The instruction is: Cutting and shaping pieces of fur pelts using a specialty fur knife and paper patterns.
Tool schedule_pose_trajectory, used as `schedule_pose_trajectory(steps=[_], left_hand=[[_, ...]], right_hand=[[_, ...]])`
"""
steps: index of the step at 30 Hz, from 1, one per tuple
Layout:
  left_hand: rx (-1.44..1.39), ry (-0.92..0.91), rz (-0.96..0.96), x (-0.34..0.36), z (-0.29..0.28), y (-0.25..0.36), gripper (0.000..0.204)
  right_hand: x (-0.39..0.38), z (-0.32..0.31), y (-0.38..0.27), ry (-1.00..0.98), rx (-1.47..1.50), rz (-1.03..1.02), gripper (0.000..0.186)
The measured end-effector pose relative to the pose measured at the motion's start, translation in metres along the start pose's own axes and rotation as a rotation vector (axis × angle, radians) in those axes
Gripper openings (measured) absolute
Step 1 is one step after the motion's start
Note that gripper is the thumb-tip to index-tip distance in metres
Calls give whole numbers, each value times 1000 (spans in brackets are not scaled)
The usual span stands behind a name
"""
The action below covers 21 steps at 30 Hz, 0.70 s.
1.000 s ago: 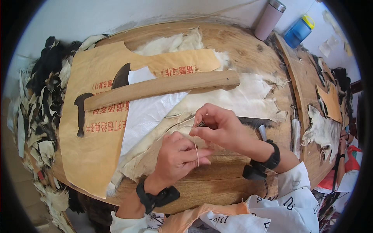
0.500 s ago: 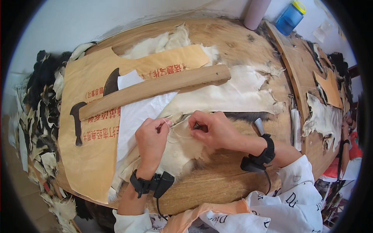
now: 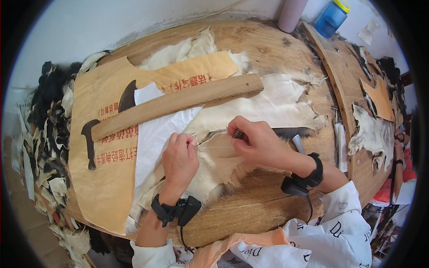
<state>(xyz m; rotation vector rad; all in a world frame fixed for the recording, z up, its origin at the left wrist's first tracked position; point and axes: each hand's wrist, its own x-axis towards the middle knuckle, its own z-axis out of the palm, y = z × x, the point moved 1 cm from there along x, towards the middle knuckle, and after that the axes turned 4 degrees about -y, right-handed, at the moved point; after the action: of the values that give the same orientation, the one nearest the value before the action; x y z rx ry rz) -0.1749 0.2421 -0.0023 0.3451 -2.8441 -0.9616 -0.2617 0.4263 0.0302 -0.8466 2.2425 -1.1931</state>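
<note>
A thin pale thread [image 3: 213,147] stretches between my two hands above a cream-coloured hide [image 3: 214,176]. My left hand [image 3: 180,158] is closed, pinching the thread near the hide's upper edge. A little to the right, my right hand [image 3: 257,139] is also closed, its fingers curled round a small dark object [image 3: 239,134] mostly covered by them. Whether a needle is in these fingers is too small to tell. Behind my hands lies a wider cream hide [image 3: 263,105], its dark fur showing along the near edge.
A wooden bar [image 3: 178,107] lies across a brown paper pattern [image 3: 103,187] and a white sheet [image 3: 149,134], beside a dark curved metal tool [image 3: 90,143]. Dark fur scraps [image 3: 49,147] heap at left. A wooden strip [image 3: 333,80], blue bottle [image 3: 331,20] and another person's arm [image 3: 397,165] are at right.
My right hand has moved slightly right and away from me with the small dark object, drawing the thread straighter. My left hand has turned, its back now more upward.
</note>
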Motion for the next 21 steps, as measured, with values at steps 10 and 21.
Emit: schedule_pose_trajectory(steps=[10, 21], left_hand=[[-89, 33, -41, -8, -13, 13, 8], [-55, 57, -63, -12, -15, 2, 20]], right_hand=[[-31, -18, -72, -778, 478, -436, 14], [-23, 18, -13, -139, 94, -102, 13]])
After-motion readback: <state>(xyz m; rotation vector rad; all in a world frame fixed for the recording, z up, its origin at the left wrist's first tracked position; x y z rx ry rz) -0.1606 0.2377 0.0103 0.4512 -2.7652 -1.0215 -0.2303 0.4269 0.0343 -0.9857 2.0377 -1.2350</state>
